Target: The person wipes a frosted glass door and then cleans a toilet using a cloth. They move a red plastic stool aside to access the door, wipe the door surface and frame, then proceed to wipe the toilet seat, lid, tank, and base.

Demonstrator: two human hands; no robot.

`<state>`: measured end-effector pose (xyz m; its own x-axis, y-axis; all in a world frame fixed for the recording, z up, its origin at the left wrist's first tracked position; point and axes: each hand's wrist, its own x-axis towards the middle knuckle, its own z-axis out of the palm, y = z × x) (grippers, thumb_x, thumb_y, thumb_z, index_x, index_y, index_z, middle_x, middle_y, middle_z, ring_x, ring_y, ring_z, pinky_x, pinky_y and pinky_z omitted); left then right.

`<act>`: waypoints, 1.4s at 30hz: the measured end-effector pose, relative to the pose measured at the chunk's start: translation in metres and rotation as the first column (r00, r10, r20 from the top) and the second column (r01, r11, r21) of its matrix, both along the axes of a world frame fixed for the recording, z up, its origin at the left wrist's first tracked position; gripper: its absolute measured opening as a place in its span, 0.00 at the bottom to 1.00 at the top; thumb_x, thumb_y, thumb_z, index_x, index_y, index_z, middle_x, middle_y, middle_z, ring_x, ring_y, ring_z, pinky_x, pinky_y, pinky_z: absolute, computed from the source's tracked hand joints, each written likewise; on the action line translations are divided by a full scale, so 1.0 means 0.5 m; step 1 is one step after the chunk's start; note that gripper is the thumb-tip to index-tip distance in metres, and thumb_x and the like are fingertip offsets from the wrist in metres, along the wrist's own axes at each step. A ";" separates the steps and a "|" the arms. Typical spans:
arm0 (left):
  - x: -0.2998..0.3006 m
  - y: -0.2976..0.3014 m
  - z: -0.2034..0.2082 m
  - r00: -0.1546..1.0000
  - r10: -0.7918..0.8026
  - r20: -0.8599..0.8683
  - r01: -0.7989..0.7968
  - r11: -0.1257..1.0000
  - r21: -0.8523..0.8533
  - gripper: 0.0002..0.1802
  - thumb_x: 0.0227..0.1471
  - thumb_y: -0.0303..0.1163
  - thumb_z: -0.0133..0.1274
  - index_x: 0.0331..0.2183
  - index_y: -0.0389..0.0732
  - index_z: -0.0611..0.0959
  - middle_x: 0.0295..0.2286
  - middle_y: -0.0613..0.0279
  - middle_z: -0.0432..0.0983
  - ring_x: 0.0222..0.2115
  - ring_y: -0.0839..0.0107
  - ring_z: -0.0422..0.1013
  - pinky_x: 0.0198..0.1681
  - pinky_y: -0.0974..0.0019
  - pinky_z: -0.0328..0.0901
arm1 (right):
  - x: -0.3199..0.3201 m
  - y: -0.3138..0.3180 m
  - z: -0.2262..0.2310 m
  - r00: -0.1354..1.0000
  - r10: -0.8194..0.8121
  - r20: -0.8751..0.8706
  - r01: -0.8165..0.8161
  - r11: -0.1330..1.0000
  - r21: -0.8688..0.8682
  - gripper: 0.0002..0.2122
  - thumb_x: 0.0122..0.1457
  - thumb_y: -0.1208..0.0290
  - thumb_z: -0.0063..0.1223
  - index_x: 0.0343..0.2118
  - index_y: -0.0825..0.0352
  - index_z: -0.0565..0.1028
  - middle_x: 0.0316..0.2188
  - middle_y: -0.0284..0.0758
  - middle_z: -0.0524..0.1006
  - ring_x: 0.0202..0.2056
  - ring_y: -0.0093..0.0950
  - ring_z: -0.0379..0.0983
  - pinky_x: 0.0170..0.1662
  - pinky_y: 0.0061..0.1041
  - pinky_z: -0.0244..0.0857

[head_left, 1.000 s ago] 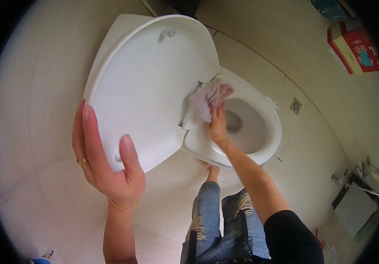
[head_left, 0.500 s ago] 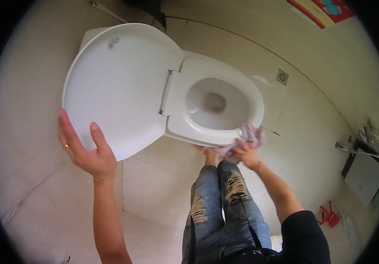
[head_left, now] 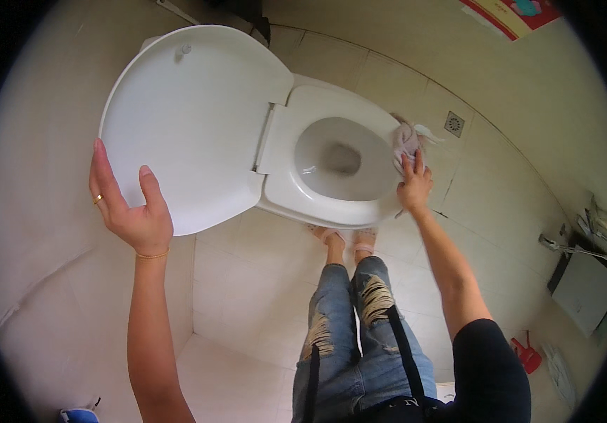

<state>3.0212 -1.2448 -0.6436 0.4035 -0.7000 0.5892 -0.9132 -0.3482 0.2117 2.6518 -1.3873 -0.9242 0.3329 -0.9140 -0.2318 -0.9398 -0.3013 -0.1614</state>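
The white toilet lid [head_left: 191, 134] is raised, and my left hand [head_left: 134, 218] grips its lower left edge, thumb on the inner face and fingers along the rim. A gold ring and a thin bracelet are on that hand and wrist. Over the front end of the white toilet seat [head_left: 286, 183], my right hand [head_left: 415, 189] presses a pale pinkish cloth [head_left: 405, 141]. The cloth is bunched under the fingertips and hangs partly past the seat's outer edge. Below the seat the toilet bowl [head_left: 317, 144] shows, with its drain in the middle.
A square floor drain [head_left: 454, 124] lies in the tiles beyond the toilet. At the right stand a grey box [head_left: 584, 287] and a red plastic thing [head_left: 527, 354]. My feet [head_left: 335, 243] are close beside the toilet. A blue object [head_left: 78, 416] shows at the lower left.
My right hand has moved the cloth along the seat's front, from the near side up and away to the front end. My left hand keeps its grip on the lid.
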 end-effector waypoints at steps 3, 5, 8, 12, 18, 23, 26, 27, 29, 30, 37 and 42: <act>-0.003 -0.009 -0.003 0.999 -0.017 -0.034 0.016 0.999 -0.031 0.31 0.44 0.21 0.49 0.53 0.39 0.64 0.50 0.54 0.62 0.50 0.58 0.59 0.53 0.61 0.55 | -0.020 0.114 -0.040 0.993 0.092 -0.073 -0.103 0.983 -0.155 0.24 0.43 0.76 0.46 0.48 0.60 0.66 0.55 0.40 0.56 0.51 0.53 0.53 0.48 0.48 0.55; 0.001 0.003 -0.006 1.000 0.018 -0.020 -0.019 1.000 -0.004 0.32 0.41 0.22 0.49 0.52 0.37 0.65 0.50 0.53 0.62 0.50 0.58 0.59 0.51 0.61 0.57 | -0.002 0.235 -0.020 0.985 0.172 -0.035 -0.171 0.985 0.017 0.23 0.43 0.77 0.45 0.47 0.64 0.67 0.51 0.45 0.59 0.51 0.55 0.51 0.50 0.47 0.54; 0.006 -0.003 0.005 0.999 -0.003 -0.033 0.002 1.000 -0.017 0.34 0.38 0.22 0.49 0.52 0.36 0.65 0.49 0.53 0.63 0.50 0.57 0.60 0.50 0.61 0.58 | 0.047 0.272 0.008 0.969 0.096 0.227 -0.156 0.952 0.262 0.22 0.39 0.77 0.50 0.43 0.66 0.70 0.47 0.45 0.64 0.52 0.50 0.54 0.48 0.42 0.58; 0.015 0.000 0.002 0.993 -0.068 -0.100 0.062 0.996 -0.064 0.32 0.39 0.22 0.46 0.51 0.34 0.66 0.49 0.50 0.63 0.51 0.56 0.59 0.50 0.61 0.59 | 0.158 0.272 0.081 0.801 -0.219 0.557 -0.303 0.654 0.693 0.21 0.40 0.78 0.46 0.43 0.67 0.71 0.35 0.44 0.73 0.40 0.37 0.69 0.47 0.28 0.59; 0.036 0.029 0.005 0.967 -0.177 -0.186 0.160 0.982 -0.100 0.30 0.43 0.23 0.40 0.52 0.31 0.63 0.51 0.51 0.61 0.53 0.55 0.56 0.54 0.59 0.53 | 0.472 0.180 0.216 0.493 -0.286 0.822 -0.283 0.840 0.463 0.25 0.41 0.77 0.48 0.47 0.72 0.63 0.49 0.45 0.63 0.51 0.42 0.59 0.53 0.33 0.53; 0.030 -0.008 -0.024 0.941 -0.268 -0.205 0.241 0.959 -0.151 0.30 0.45 0.25 0.40 0.52 0.29 0.62 0.52 0.49 0.60 0.54 0.54 0.54 0.55 0.58 0.52 | 0.581 0.210 0.001 0.713 0.096 0.694 -0.141 0.990 0.008 0.23 0.38 0.79 0.52 0.43 0.70 0.65 0.47 0.44 0.62 0.52 0.48 0.53 0.54 0.41 0.48; 0.050 0.026 -0.009 0.938 -0.280 -0.205 0.255 0.956 -0.143 0.29 0.46 0.26 0.39 0.52 0.28 0.61 0.51 0.45 0.59 0.54 0.52 0.54 0.55 0.58 0.51 | 0.549 0.287 0.015 0.709 0.331 0.622 -0.403 0.915 -0.027 0.19 0.36 0.81 0.52 0.36 0.68 0.67 0.43 0.42 0.65 0.51 0.47 0.55 0.53 0.41 0.49; 0.047 0.022 -0.010 0.934 -0.277 -0.227 0.251 0.958 -0.137 0.29 0.46 0.27 0.38 0.52 0.28 0.61 0.51 0.44 0.58 0.54 0.51 0.54 0.55 0.57 0.51 | 0.520 0.289 0.006 0.679 0.450 0.579 -0.503 0.861 -0.079 0.17 0.35 0.81 0.53 0.34 0.68 0.67 0.41 0.41 0.66 0.51 0.46 0.56 0.52 0.40 0.51; 0.045 0.026 -0.005 0.934 -0.251 -0.254 0.231 0.967 -0.106 0.29 0.47 0.27 0.37 0.52 0.27 0.61 0.51 0.42 0.58 0.54 0.50 0.53 0.55 0.57 0.51 | 0.494 0.268 0.031 0.682 0.446 0.579 -0.614 0.780 0.123 0.16 0.35 0.82 0.52 0.33 0.68 0.69 0.38 0.39 0.69 0.49 0.42 0.60 0.50 0.36 0.55; 0.051 0.027 -0.003 0.922 -0.268 -0.278 0.245 0.963 -0.116 0.29 0.47 0.28 0.36 0.52 0.26 0.60 0.52 0.40 0.56 0.54 0.50 0.54 0.55 0.56 0.51 | 0.492 0.258 0.062 0.738 0.318 0.596 -0.598 0.718 0.357 0.16 0.37 0.82 0.51 0.35 0.69 0.70 0.38 0.37 0.70 0.47 0.39 0.63 0.48 0.34 0.58; 0.048 0.035 0.020 0.818 -0.260 -0.513 0.152 0.958 -0.243 0.31 0.50 0.37 0.35 0.53 0.26 0.58 0.53 0.40 0.55 0.54 0.50 0.54 0.56 0.56 0.50 | 0.535 0.247 0.422 0.126 -0.773 0.622 -0.715 0.364 0.597 0.23 0.50 0.72 0.43 0.52 0.69 0.59 0.51 0.39 0.62 0.54 0.33 0.56 0.55 0.33 0.50; 0.041 0.007 0.031 0.833 -0.248 -0.494 0.188 0.968 -0.168 0.33 0.50 0.39 0.32 0.54 0.26 0.56 0.53 0.41 0.53 0.53 0.50 0.54 0.54 0.55 0.51 | 0.772 0.171 0.398 0.014 0.038 0.999 -0.105 0.994 -0.037 0.25 0.57 0.63 0.33 0.55 0.73 0.52 0.57 0.46 0.50 0.57 0.43 0.44 0.60 0.34 0.34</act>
<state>3.0419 -1.2412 -0.6283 0.5111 -0.7495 0.4208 -0.7162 -0.1008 0.6906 3.0377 -1.3016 -0.7250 0.3311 -0.8714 0.3619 0.1788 -0.3187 -0.9309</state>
